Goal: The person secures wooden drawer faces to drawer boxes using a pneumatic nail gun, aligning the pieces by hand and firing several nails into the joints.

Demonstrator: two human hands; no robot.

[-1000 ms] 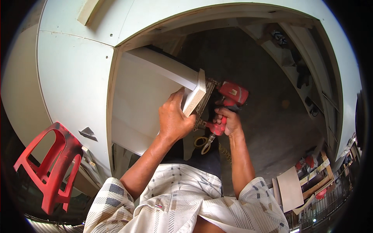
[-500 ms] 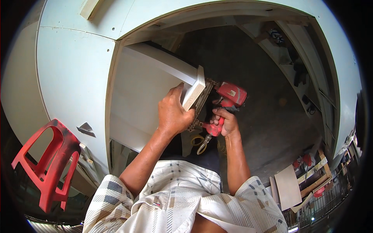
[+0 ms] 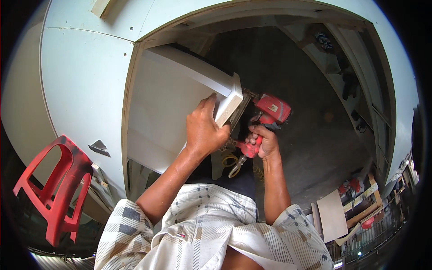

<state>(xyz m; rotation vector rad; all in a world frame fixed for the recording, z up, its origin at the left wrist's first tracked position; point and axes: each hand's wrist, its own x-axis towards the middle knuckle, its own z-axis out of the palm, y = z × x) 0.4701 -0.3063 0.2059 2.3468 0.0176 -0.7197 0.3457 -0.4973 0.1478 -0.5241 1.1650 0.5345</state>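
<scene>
My right hand (image 3: pixel 267 141) is wrapped round the handle of a red pneumatic nail gun (image 3: pixel 273 109). Its nose end sits against or very near the outer face of a short white wooden strip (image 3: pixel 231 104); the exact contact point is hidden. A metal air fitting (image 3: pixel 238 164) hangs from the base of the handle. With fingers over the strip's inner side and thumb toward its outer edge, my left hand (image 3: pixel 204 128) grips the strip at the end of a white panel (image 3: pixel 164 108) with a raised long rail (image 3: pixel 193 69).
A large pale-blue board frame (image 3: pixel 85 85) with an arched-looking opening surrounds the work. To the left stands a red plastic stool (image 3: pixel 67 180). Wood offcuts (image 3: pixel 333 216) and tools lie at lower right. A yellow hose (image 3: pixel 230 160) runs below the nail gun.
Both hands, the nail gun and the strip end appear slightly farther right in the picture. The grips of both hands look the same.
</scene>
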